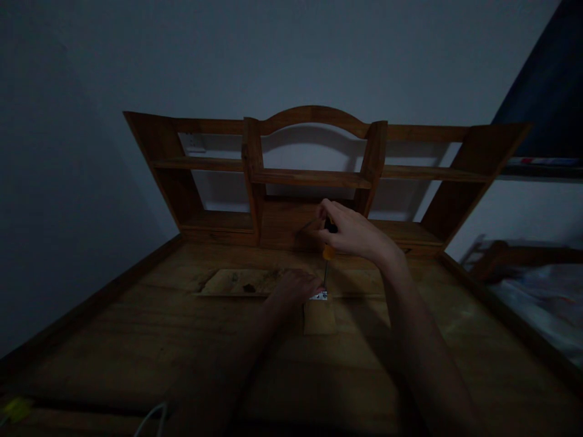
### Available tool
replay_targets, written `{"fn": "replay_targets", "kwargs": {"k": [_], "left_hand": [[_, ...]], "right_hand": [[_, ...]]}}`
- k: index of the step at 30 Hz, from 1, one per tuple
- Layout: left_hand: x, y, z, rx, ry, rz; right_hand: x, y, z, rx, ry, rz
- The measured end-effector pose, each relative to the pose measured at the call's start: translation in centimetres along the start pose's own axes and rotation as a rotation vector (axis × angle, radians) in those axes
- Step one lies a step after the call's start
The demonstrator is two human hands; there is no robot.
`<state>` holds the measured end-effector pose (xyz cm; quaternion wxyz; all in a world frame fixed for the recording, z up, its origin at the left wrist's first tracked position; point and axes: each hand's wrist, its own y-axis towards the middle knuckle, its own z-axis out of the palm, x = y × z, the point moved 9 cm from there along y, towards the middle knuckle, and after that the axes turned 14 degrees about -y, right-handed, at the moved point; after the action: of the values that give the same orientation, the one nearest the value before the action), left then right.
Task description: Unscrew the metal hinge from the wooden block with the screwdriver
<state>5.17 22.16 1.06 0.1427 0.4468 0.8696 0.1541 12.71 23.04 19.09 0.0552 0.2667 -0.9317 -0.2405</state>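
Two bare hands are working over one wooden desk [159, 340]. The right hand [350, 232] is holding one screwdriver [328, 252], its grip closing round the black-and-yellow handle, while the shaft is pointing down at one small metal plate [322, 296]. The left hand [296, 286] is resting low, its fingertips touching or almost touching the plate; how far its grip is opening, I cannot tell. The plate is sitting near the middle of the desk, at the far edge of one pale wooden piece [319, 320]. One long strip [237, 281] with dark blotches is lying leftward.

Behind, one shelf unit [312, 178] is standing against the wall [291, 60]. One white cable [155, 414] and one blurred yellow thing [17, 409] are showing at lower left. The left hand is hiding part of the strip; the right is covering some of the shelf unit.
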Motion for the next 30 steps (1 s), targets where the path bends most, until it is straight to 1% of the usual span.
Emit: {"fn": "replay_targets", "kwargs": {"k": [3,7,10,14,16,20,26,30], "left_hand": [[0.07,0.0,0.26,0.028,-0.001,-0.004],[0.18,-0.04,0.29,0.023,0.006,-0.006],[0.26,-0.14,0.42,0.012,0.002,0.004],[0.29,-0.19,0.47,-0.003,-0.028,0.015],[0.27,-0.12,0.45,0.005,-0.018,0.013],[0.15,0.02,0.53,0.051,-0.002,0.014],[0.41,-0.02,0.79,0.034,-0.01,0.008],[0.56,-0.01,0.91,0.005,-0.001,0.016]], "right_hand": [[-0.14,0.02,0.07,0.017,-0.039,0.017],[-0.35,0.14,-0.33,0.015,-0.15,0.045],[-0.06,0.18,-0.36,0.017,-0.106,0.015],[-0.19,0.22,0.21,0.03,-0.044,0.007],[-0.3,0.25,0.39,0.031,-0.057,0.004],[-0.48,0.2,0.08,0.02,-0.124,0.01],[-0.14,0.03,0.04,0.028,-0.031,0.008],[-0.15,0.09,0.24,0.031,-0.072,0.02]]}}
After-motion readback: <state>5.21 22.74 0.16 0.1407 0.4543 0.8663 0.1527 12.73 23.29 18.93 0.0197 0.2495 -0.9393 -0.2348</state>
